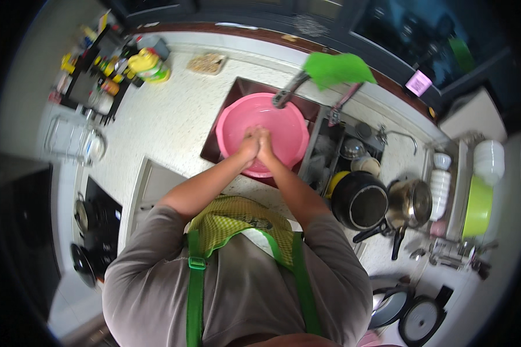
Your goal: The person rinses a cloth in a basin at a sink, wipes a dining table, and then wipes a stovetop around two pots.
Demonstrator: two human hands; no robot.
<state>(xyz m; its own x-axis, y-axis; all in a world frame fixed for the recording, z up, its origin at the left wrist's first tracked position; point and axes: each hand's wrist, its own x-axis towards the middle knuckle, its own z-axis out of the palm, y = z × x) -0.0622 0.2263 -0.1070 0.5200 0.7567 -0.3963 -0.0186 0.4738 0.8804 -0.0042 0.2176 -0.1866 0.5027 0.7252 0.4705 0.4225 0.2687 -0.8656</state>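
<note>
My left hand (248, 148) and my right hand (265, 142) are pressed palm to palm over a pink plastic basin (288, 130). Slight blur covers the fingers, and whether anything lies between the palms is hidden. The round basin sits in a dark metal sink (246, 86). Beyond my hands, a faucet spout (282, 97) reaches over the basin's far rim. A bright green cloth (336, 69) hangs over the faucet, covering part of it.
Right of the sink stand a black pot (338, 201) and a steel pressure cooker (408, 204), handles jutting out. Left on the speckled counter (169, 112) are a yellow jug (147, 65), a tray of food (206, 63) and a bottle rack (84, 78). White bowls (439, 193) line the right wall.
</note>
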